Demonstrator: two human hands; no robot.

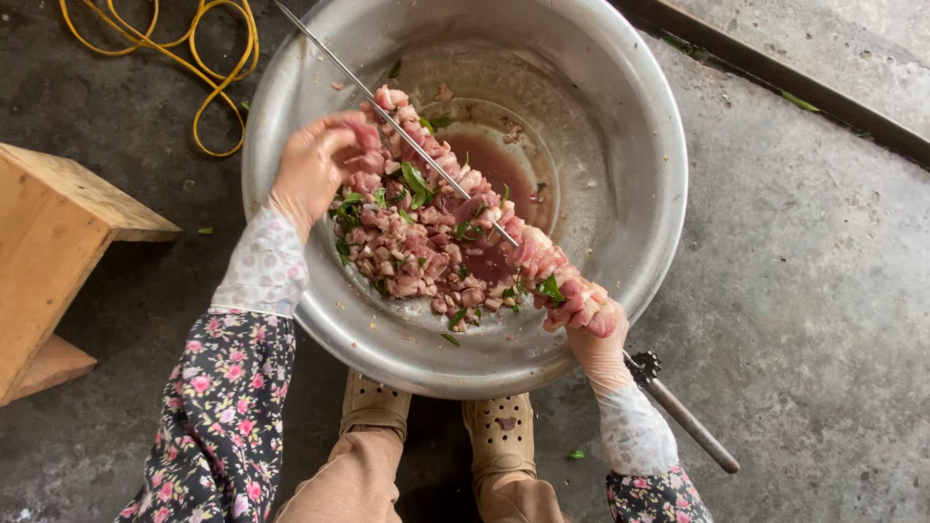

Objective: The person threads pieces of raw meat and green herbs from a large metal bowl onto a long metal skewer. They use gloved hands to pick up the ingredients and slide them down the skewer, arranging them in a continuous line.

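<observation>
Head view: right hand (593,334) grips a long metal skewer (407,136) with pink meat cubes (552,276); left hand (310,169) pinches meat in the round steel basin (630,194).

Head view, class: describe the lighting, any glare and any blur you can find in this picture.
Head view: soft, even daylight with faint shadows; mild sheen on the metal basin wall, no harsh glare; the meat, skewer and both hands, left and right, look sharp; slight wide-angle stretch at the edges.
</observation>
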